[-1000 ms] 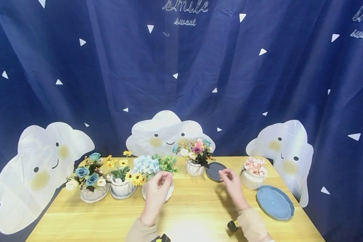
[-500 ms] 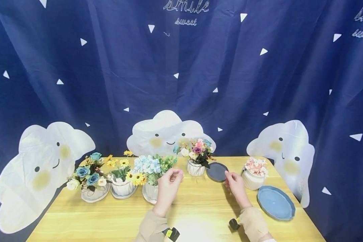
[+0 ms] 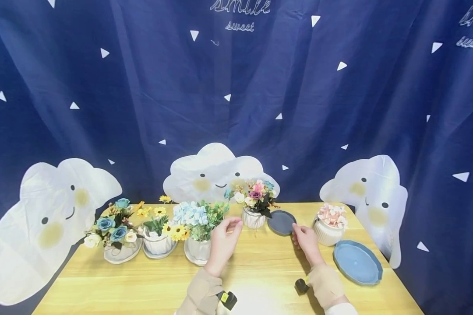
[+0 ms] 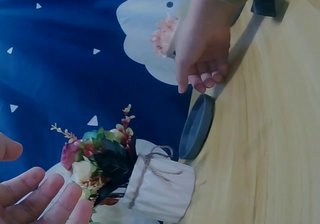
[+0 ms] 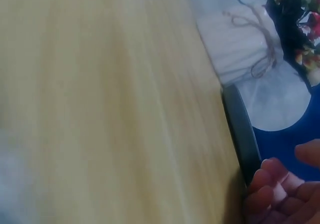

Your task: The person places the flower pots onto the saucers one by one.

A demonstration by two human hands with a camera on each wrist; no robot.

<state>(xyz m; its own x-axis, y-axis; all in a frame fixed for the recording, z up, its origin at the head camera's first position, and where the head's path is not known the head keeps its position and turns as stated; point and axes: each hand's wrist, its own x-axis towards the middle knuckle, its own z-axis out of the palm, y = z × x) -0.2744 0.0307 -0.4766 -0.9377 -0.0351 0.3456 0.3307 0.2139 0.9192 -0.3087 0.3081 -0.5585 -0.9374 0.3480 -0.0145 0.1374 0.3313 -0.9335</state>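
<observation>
In the head view a dark grey round saucer (image 3: 282, 222) lies on the table. My right hand (image 3: 306, 240) is at its near right edge, fingers loosely bent and fingertips right at the rim. The right wrist view has the thumb apart from the fingers (image 5: 262, 194), which overlap the saucer's end. My left hand (image 3: 224, 238) hovers over the middle of the table, fingers relaxed and holding nothing. Beyond it stands a white pot (image 3: 254, 218) of pink, purple and cream flowers, tied with twine (image 4: 160, 169). To its left is a pot of blue hydrangeas (image 3: 191, 213).
At the left stand a pot of yellow daisies (image 3: 158, 245) and one of blue roses (image 3: 113, 225), both on saucers. A ribbed white pot (image 3: 328, 232) with pink flowers is right of my right hand. Nearer is a blue scalloped plate (image 3: 357, 261). A dark blue curtain (image 3: 260, 87) hangs behind.
My left hand has moved right, away from the hydrangea pot toward the middle. My right hand has shifted slightly right and down along the saucer's edge. The pots and saucers have stayed put.
</observation>
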